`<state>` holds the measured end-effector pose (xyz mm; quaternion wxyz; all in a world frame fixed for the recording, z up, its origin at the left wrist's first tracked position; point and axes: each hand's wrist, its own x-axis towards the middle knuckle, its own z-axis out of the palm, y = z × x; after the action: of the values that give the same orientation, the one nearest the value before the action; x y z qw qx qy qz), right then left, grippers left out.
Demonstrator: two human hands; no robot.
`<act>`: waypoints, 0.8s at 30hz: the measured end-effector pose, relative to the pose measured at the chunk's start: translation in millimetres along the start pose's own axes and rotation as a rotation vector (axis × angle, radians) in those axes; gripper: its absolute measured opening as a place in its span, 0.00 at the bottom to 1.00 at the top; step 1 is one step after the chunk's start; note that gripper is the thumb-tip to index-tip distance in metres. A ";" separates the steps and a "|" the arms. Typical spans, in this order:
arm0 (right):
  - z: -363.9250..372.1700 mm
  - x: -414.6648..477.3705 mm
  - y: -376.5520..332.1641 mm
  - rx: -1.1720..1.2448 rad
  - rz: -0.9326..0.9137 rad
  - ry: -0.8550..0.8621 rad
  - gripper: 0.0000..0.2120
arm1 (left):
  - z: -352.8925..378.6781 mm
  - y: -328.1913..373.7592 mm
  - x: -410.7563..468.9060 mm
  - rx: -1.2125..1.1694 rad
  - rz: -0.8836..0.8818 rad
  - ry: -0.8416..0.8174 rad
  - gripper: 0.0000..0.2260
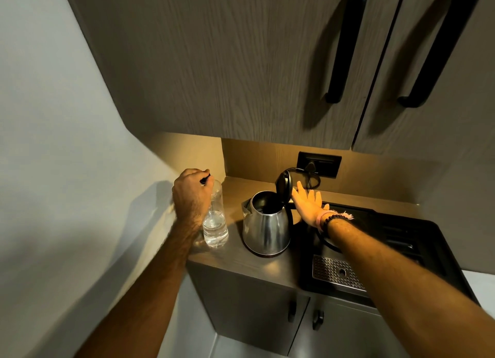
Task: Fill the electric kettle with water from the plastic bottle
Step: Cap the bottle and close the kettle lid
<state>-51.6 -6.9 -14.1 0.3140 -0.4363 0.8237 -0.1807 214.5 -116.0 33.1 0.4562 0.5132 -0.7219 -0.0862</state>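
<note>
Dim room; warm yellow light from under the upper cabinets point(241, 63) pools on the countertop point(235, 256). Wide-angle bending curves the edges, and long soft shadows fall across the left wall point(53, 143)

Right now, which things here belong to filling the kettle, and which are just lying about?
For the job: plastic bottle, held near its top by the left hand; kettle, lid up beside the right hand.
Lying about: drip tray, wall socket, cabinet handles.
</note>
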 end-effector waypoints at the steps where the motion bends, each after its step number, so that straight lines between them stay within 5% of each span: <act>1: 0.0 0.0 -0.2 0.000 0.000 -0.001 0.44 | 0.4 0.3 1.2 -0.022 -0.037 -0.004 0.14; 24: 0.0 -2.5 -2.5 0.012 -0.003 -0.003 0.41 | 6.3 -9.0 1.6 -0.170 -0.152 -0.022 0.13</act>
<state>-49.1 -6.2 -11.7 0.3173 -0.4360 0.8215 -0.1854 215.7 -123.6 25.2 0.4824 0.5249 -0.6758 -0.1872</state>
